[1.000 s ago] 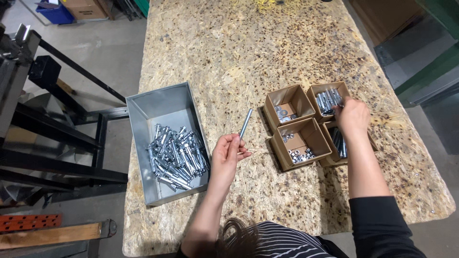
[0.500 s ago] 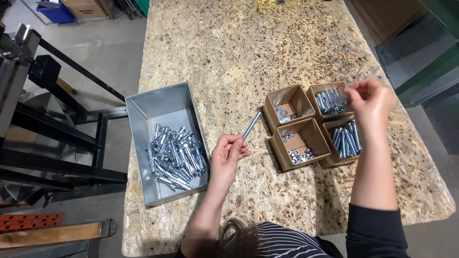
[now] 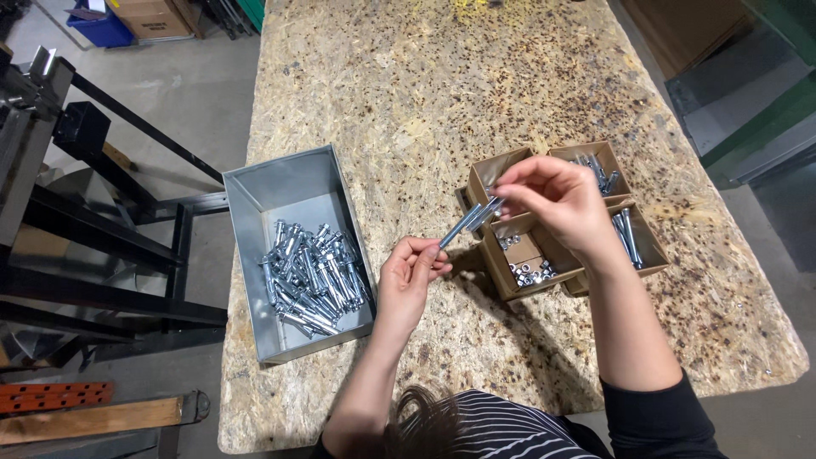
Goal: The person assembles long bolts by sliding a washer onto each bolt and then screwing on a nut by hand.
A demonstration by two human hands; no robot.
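Observation:
My left hand [image 3: 410, 277] pinches the lower end of a long silver anchor bolt [image 3: 463, 225], which points up and to the right. My right hand [image 3: 554, 202] has its fingertips closed on the bolt's upper end, above the cardboard boxes. A grey metal bin [image 3: 280, 194] to the left of my left hand holds a heap of several similar bolts [image 3: 313, 274]. Under my right hand sit several small brown cardboard boxes [image 3: 500, 263]; the near one holds small nuts [image 3: 529, 272], and the right ones hold long silver parts [image 3: 627, 234].
Everything rests on a chipboard table top [image 3: 425, 102]. A black metal frame [image 3: 102, 255] stands on the floor to the left. A blue crate [image 3: 102, 25] and a cardboard box [image 3: 149, 17] lie at the top left. Green structure [image 3: 756, 93] stands at right.
My right hand rose from the right-hand boxes and came left to the upper end of the bolt. My left hand kept holding the bolt, almost still.

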